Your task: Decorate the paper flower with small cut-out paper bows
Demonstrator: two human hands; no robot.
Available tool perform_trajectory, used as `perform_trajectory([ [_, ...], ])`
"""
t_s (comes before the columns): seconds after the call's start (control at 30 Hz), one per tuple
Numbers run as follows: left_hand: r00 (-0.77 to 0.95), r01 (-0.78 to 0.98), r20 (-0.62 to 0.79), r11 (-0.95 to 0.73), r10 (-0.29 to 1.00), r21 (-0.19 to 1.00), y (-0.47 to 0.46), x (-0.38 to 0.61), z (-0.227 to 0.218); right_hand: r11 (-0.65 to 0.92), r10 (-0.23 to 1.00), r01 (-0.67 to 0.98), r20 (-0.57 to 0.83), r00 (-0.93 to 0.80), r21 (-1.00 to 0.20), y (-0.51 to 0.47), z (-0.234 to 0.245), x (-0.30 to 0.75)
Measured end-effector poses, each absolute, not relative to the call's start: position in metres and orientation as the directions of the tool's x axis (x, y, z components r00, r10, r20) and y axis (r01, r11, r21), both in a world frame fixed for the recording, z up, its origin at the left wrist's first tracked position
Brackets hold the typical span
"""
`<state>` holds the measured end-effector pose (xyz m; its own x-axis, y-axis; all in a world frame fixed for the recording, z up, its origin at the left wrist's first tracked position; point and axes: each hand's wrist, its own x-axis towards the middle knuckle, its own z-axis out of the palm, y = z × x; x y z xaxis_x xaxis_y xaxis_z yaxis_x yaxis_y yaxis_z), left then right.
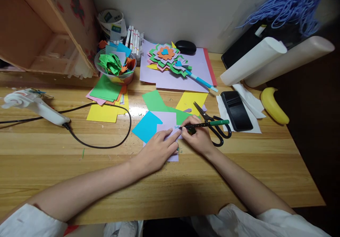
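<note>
My right hand (198, 136) is closed round a dark pen (205, 124) with a green end. The pen's tip rests by small blue marks on a lilac piece of paper (162, 128). My left hand (160, 148) lies on the lilac paper with its fingers stretched out, close to the tip. Blue paper (146, 129) sticks out on the left, and green paper pieces (156, 101) lie just behind. Black-handled scissors (212, 123) lie partly opened beside my right hand, their blades over yellow paper (190, 100).
A layered paper flower (167, 54) lies on lilac sheets at the back. A white glue gun (37, 106) and its looping cord are on the left, near stacked papers (106, 88) and a tub of scraps (117, 75). A phone (236, 110) and banana (273, 106) lie right.
</note>
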<state>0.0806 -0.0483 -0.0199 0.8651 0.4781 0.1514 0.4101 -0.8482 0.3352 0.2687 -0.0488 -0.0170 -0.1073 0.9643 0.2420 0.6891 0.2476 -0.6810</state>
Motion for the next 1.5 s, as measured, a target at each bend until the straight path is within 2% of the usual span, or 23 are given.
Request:
perform_trajectory([
  [0.53, 0.865, 0.413, 0.157, -0.855, 0.476, 0.315, -0.0485, 0.0804, -0.0204, 0.222, 0.968, 0.684, 0.244, -0.067, -0.695, -0.0485, -0.0187, 0.2693],
  [1.5, 0.855, 0.411, 0.17, -0.841, 0.49, 0.352, -0.0485, 0.0813, -0.022, 0.201, 0.974, 0.669, 0.22, -0.058, -0.715, -0.0493, -0.0178, 0.2689],
])
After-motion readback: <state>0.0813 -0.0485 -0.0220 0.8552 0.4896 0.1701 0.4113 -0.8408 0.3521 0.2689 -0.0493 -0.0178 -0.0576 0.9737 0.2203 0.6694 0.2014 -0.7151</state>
